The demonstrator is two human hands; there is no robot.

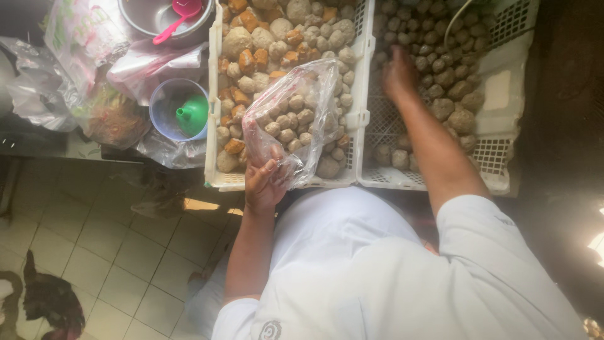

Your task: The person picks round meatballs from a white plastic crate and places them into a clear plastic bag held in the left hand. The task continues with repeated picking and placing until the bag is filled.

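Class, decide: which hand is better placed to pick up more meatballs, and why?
Right. The right hand is already on the meatballs in the right crate; the left hand holds the clear bag.

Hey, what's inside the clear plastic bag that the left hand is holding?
The clear plastic bag, held at its lower end by the left hand, shows several small round beige balls through the film. Crumpled plastic and glare hide the rest, so a count is not possible.

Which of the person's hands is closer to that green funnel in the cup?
Left. The left hand holds the clear plastic bag just right of the green funnel; the right hand reaches into the far right white crate, well away.
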